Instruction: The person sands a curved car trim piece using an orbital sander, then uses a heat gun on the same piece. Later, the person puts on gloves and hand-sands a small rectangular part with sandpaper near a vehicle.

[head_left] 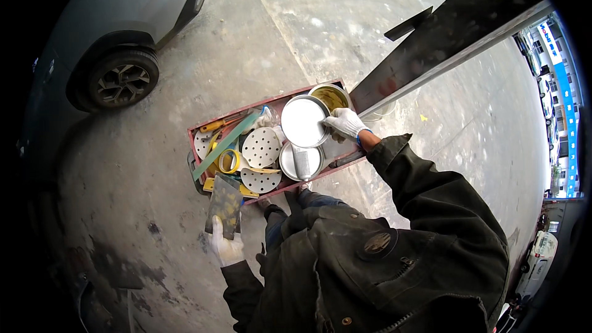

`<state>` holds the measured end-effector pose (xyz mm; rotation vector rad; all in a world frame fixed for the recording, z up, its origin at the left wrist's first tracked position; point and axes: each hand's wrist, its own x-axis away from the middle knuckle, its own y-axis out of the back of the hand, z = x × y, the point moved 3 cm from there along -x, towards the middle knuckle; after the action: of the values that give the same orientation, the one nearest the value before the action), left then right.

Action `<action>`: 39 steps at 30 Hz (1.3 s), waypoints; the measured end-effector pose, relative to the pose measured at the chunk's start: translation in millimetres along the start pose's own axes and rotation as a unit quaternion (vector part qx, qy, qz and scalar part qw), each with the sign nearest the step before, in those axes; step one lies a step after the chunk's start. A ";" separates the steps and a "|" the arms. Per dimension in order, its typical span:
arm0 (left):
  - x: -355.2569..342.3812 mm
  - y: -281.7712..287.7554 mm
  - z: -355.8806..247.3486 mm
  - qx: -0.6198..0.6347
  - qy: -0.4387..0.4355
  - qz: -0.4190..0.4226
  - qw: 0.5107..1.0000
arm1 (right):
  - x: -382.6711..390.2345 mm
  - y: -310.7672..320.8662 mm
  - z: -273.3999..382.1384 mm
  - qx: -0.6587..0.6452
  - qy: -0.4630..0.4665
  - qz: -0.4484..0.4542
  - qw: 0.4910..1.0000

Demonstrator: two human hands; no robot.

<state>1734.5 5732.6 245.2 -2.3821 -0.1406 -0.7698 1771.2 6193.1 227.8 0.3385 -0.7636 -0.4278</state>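
Holding, in the gloved left hand [227, 246], a dark flat board [226, 202] blotched with yellow, out past the near left edge of the red tray [246, 110]. Pinching, in the gloved right hand [346, 123], the right edge of a round white lid [304, 121], above the tray's right part and just beside an open can [328, 85] of yellowish filler [333, 98]. Judging by this, seems busy managing the lid next to the open filler; probably calls for a firm rim grip and a level board. Around about, note a silver car [129, 21] well apart at far left; then, within the tray, a green strip [226, 145] lying aslant, a yellow tape roll [221, 164], perforated discs [261, 147] and, partly behind the lid, a second round tin [287, 161]. Given such clutter, could easily knock something. Farther right, mind the dark post [444, 43] near the tray's end, likely limiting room for the right hand
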 end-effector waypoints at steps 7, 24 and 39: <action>-10.5 -5.3 -0.8 -0.044 0.031 0.031 0.998 | 32.7 -84.3 -66.7 0.024 -0.117 0.085 0.989; -6.8 -100.0 19.5 -0.195 0.126 0.319 0.919 | 65.4 -52.9 -77.0 0.017 -0.048 -0.099 0.994; -9.4 -134.1 33.7 -0.263 0.156 0.354 0.884 | 125.8 -72.3 32.9 -0.342 0.015 0.137 0.929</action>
<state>1706.1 5860.7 289.8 -2.4516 1.1421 -0.8688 1810.5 6064.8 292.2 -0.4128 -0.5764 -0.3961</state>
